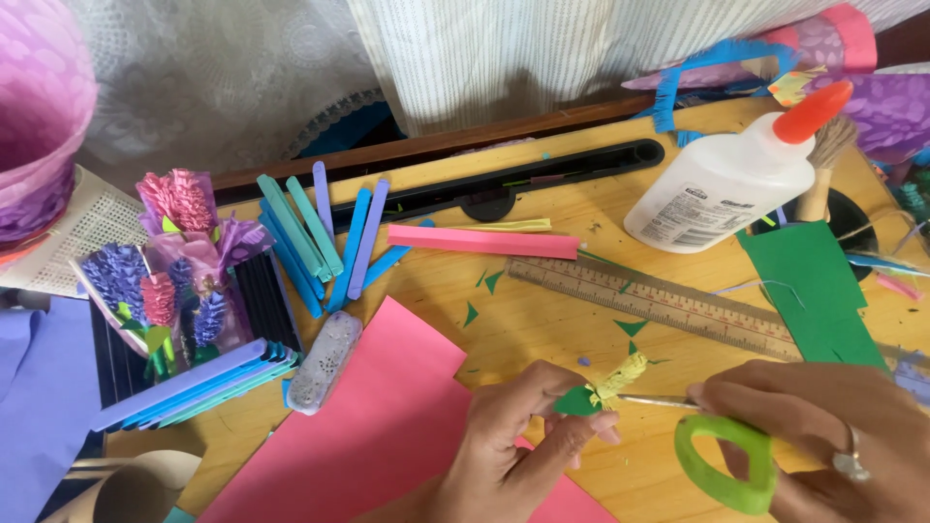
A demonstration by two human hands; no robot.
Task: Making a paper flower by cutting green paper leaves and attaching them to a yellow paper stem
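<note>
Yellow paper flower [620,376]: pinching at near centre, over the wooden table [542,300], above the pink sheet [387,416].
Left hand [513,446]: clenching around the green base.
Right hand [823,426]: gripping green-handled scissors [722,455], blades meeting the stem.
Axis: lying diagonal, fringed head pointing far-right.
Doing well: probably snipping slowly, holding steady.
</note>
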